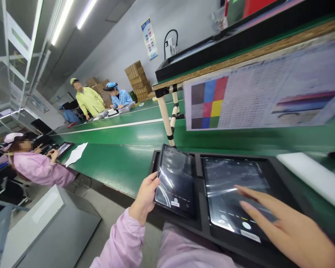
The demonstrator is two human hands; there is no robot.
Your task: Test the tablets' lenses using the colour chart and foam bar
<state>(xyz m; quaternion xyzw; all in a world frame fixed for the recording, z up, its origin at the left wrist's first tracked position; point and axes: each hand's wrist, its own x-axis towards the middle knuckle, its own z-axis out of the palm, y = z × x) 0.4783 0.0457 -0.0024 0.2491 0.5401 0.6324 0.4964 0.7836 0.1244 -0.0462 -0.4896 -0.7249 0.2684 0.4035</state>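
My left hand [145,195] grips the left edge of a tablet [175,178], thumb on the front and fingers behind it. That tablet is tilted up above the left compartment of a black foam tray [199,193]. A second tablet [231,186] lies in the right compartment, its screen lit with a white round button near the lower edge. Over this screen hovers my right hand [279,219], fingers stretched out and holding nothing. Whether its fingertips touch the glass I cannot tell. Both screens look glossy, with bright reflections.
A white foam block [312,178] lies right of the tray. Behind it, a pipe-legged shelf [167,119] carries a hanging printed sheet [240,96]. White paper [76,154] rests on the green bench [114,163]. A co-worker in pink [39,163] sits further left; others stand across the bench.
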